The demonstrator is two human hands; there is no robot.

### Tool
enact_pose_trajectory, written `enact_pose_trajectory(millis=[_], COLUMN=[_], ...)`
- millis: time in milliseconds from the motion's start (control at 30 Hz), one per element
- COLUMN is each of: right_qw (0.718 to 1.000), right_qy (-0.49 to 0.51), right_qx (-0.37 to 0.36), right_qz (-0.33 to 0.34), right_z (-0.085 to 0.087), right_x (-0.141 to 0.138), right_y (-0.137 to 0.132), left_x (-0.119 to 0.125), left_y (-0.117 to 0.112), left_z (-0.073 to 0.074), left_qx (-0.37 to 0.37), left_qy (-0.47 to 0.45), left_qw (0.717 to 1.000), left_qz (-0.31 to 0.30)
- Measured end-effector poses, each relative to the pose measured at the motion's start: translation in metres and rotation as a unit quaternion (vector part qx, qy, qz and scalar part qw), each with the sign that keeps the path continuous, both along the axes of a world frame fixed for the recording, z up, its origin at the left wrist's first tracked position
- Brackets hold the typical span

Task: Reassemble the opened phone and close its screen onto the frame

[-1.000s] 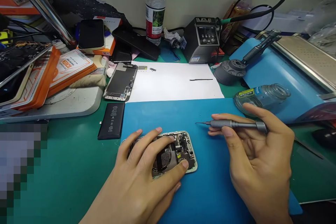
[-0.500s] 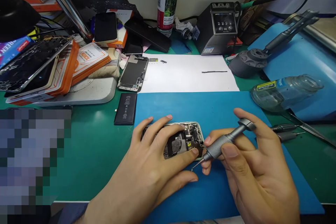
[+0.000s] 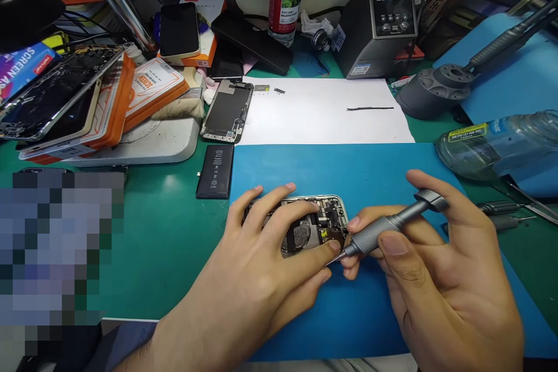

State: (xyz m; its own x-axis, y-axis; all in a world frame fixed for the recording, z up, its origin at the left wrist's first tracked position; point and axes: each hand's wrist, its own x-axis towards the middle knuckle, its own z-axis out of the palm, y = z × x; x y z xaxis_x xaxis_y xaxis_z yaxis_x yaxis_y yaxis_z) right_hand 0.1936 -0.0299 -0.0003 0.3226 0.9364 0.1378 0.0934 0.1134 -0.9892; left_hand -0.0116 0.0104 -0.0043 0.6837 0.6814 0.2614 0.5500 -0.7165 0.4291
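Observation:
My left hand lies over an opened phone, its fingers curved across the frame and holding it on the blue mat. Bare circuit parts show between the fingers and at the phone's right end. In my right hand is a grey precision screwdriver, gripped by thumb and fingers with the index finger on its end cap. It slants down to the left. Its thin tip reaches the left thumb and index finger beside the phone's near edge, where the very end is hard to make out.
A black battery and a detached phone screen lie left of a white sheet. A glass jar lies on its side at right. Behind stand a soldering station and a plastic bottle. Boxes are stacked at left.
The screwdriver's tip has moved up between the left thumb and index finger, which have drawn closer together. The whole view has shifted a little; the phone stays on the mat.

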Motion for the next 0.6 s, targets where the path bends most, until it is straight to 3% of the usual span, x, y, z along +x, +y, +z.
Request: enact_pose_trajectory(millis=[600], right_qw=[1.0], right_qy=[-0.011], right_qx=[-0.003], right_qz=[-0.02], right_z=[-0.0041], right_x=[0.0042], right_y=[0.0017], left_x=[-0.0008], left_y=[-0.0018], left_z=[0.0016], left_qx=[-0.002], left_qy=[0.01], left_qw=[1.0], left_qz=[0.007])
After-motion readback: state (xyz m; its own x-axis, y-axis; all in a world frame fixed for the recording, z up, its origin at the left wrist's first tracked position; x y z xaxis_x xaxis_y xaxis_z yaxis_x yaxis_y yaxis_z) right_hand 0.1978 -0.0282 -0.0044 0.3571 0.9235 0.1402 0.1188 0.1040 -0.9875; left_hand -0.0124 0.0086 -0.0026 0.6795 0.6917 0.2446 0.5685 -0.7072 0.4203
